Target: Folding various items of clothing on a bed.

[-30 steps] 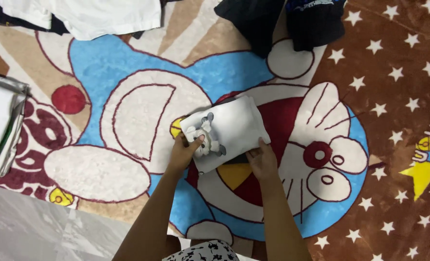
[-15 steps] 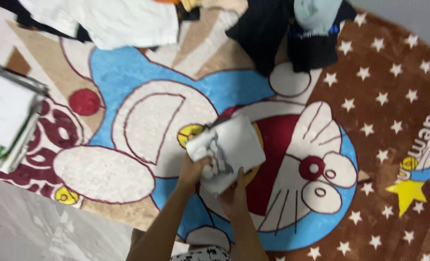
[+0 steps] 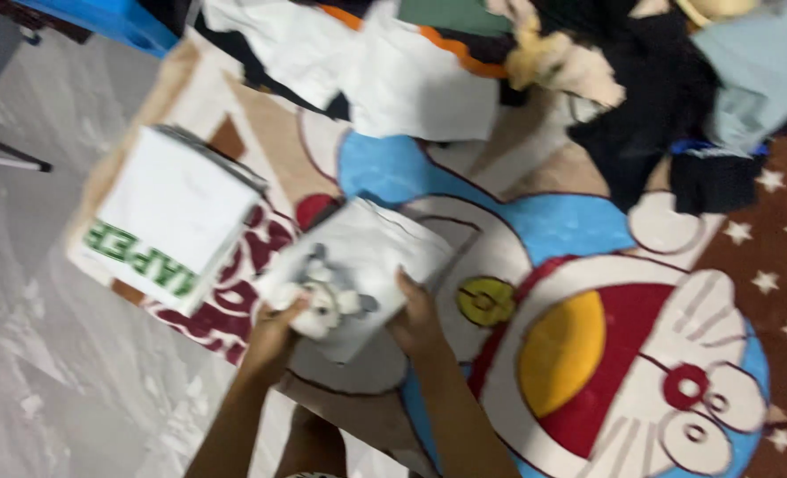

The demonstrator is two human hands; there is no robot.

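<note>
White folded garment [image 3: 358, 265], both hands gripping, tilted diagonally

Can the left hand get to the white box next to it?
Probably yes. The left hand grips the folded white cloth, and the white box sits just beside it on the blanket, nothing between.

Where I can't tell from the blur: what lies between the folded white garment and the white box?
Only a narrow strip of cartoon rug separates folded garment from box, seen in the head view.
</note>
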